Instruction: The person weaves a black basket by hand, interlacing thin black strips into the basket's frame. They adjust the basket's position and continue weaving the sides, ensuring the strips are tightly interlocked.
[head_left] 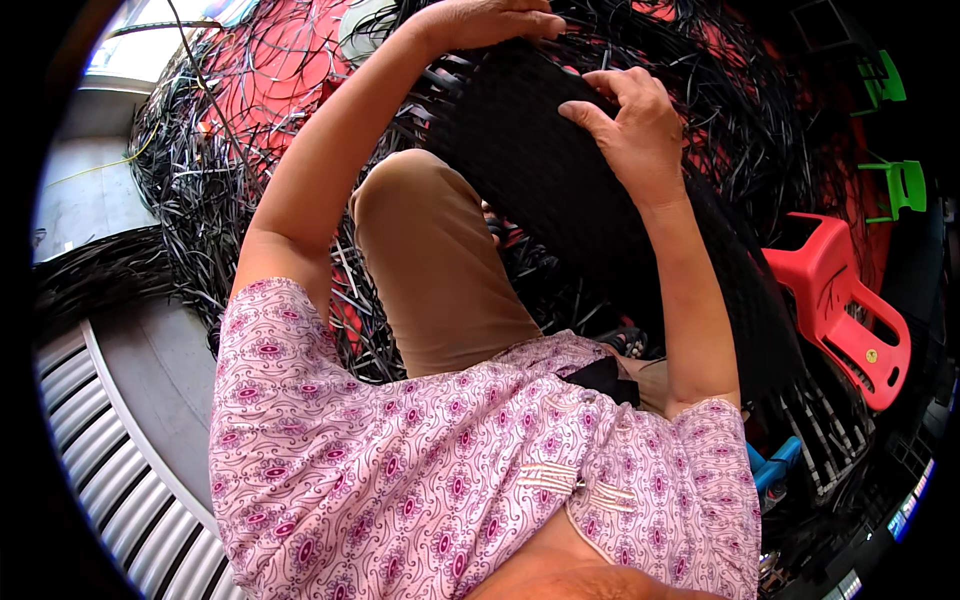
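Note:
A wide black woven panel of flat strips [540, 150] runs from the upper middle down to the right, beside my raised knee. My left hand [490, 22] is at the top edge of the view, over the panel's far end. Its fingers bend toward the right and look closed; what they hold, if anything, I cannot make out. Above the panel's upper right side is my right hand [640, 125], thumb and fingers curved but apart, with nothing visible between them. Loose strip ends [820, 430] stick out of the panel's near right end.
Tangled black strips [250, 170] cover much of the red floor [300, 70]. A red plastic chair [840, 300] stands at the right, with small green chairs [895, 190] beyond. Blue handles [775, 465] show at lower right. Metal slats [110, 450] lie at lower left.

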